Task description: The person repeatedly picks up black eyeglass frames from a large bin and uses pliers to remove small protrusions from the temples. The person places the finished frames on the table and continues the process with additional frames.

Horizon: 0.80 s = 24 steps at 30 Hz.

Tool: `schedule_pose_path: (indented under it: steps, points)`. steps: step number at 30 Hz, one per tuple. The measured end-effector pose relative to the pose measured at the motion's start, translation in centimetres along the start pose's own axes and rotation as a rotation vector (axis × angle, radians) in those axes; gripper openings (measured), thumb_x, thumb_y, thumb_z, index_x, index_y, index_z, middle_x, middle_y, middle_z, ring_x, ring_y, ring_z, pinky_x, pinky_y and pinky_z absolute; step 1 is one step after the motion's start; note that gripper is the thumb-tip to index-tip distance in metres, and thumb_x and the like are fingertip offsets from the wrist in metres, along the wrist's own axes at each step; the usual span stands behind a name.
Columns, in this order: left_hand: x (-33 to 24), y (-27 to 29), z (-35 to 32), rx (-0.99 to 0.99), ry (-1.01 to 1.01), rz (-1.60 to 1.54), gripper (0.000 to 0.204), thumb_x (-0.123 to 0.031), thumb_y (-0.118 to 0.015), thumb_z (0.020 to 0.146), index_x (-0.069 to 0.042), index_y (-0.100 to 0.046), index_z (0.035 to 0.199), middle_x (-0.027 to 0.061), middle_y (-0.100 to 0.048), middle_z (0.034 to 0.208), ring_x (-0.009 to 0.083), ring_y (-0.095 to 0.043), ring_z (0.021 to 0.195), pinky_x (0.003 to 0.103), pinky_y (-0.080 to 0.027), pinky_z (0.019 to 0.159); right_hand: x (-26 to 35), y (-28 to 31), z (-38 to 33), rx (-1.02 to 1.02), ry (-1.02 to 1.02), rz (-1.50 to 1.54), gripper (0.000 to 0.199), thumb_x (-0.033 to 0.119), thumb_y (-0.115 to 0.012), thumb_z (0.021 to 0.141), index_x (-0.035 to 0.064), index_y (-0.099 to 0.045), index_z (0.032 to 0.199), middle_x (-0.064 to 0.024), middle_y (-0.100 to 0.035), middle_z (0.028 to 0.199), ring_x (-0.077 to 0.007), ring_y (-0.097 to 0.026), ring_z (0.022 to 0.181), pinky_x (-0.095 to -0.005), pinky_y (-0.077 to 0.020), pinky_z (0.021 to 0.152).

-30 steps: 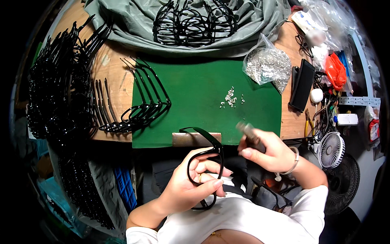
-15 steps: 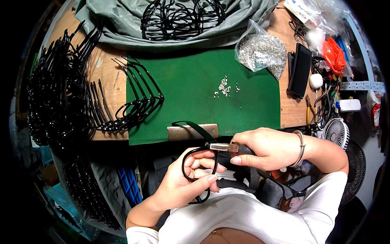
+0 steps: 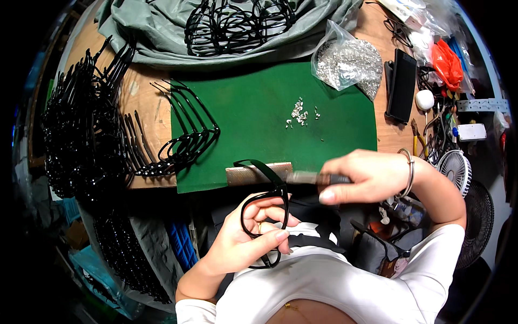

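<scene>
A glossy black plastic eyeglass frame (image 3: 286,208), its front pointing away from the body, is clasped in the left hand's fingers (image 3: 265,245); just to its right, a dark-handled metal tool (image 3: 307,178) is clamped crosswise by the right hand (image 3: 360,175), contact being blurred.

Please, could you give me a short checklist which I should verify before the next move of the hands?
1. Black glasses frame held in the left hand: ok.
2. Hand tool gripped in the right hand: ok.
3. Tool apart from the frame: cannot tell; the tool is blurred, close to the frame's upper corner.
4. Textured block at the near edge of the green mat: ok.
5. Small silvery pieces all in one cluster: not ok; a few lie apart.
</scene>
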<state>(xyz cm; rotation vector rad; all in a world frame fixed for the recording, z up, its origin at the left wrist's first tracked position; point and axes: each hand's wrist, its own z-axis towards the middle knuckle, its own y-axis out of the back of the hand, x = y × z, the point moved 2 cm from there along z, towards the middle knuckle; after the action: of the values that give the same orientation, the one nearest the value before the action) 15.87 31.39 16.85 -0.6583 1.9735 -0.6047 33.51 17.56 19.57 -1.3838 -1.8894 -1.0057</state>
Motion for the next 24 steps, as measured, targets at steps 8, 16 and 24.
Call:
schedule_pose_path:
  steps: [8, 16, 24]
  points:
    - [-2.4, -1.4, -1.2, -0.039, -0.1, 0.472, 0.045, 0.003, -0.05, 0.081, 0.003, -0.033, 0.123, 0.0169, -0.056, 0.101, 0.013, -0.06, 0.078, 0.025, -0.048, 0.073, -7.6, -2.7, 1.6, -0.941, 0.03, -0.275, 0.018, 0.008, -0.061, 0.071, -0.0005, -0.052, 0.084, -0.014, -0.052, 0.074, -0.0306, -0.051, 0.066, -0.0348, -0.0419, 0.062]
    - [-5.5, 5.0, 3.9, -0.469, -0.414, 0.622, 0.037, -0.007, -0.053, 0.082, 0.002, -0.041, 0.116, 0.0111, -0.058, 0.085, 0.0117, -0.059, 0.066, 0.023, -0.047, 0.059, -6.3, -2.4, 2.6, -0.805, -0.014, -0.394, 0.019, 0.005, -0.062, 0.068, -0.0007, -0.052, 0.084, -0.0155, -0.053, 0.075, -0.0319, -0.053, 0.069, -0.0354, -0.0422, 0.063]
    - [-5.6, 10.1, 2.4, -1.032, -0.416, 2.055, 0.056, -0.037, -0.058, 0.076, -0.001, -0.044, 0.116, 0.0149, -0.046, 0.112, 0.0244, -0.044, 0.103, 0.057, -0.028, 0.087, -7.1, -1.6, 3.0, -1.074, -0.105, -0.8, 0.042, 0.008, -0.064, 0.068, 0.0018, -0.046, 0.106, -0.0161, -0.047, 0.098, -0.0332, -0.045, 0.092, -0.0394, -0.0362, 0.079]
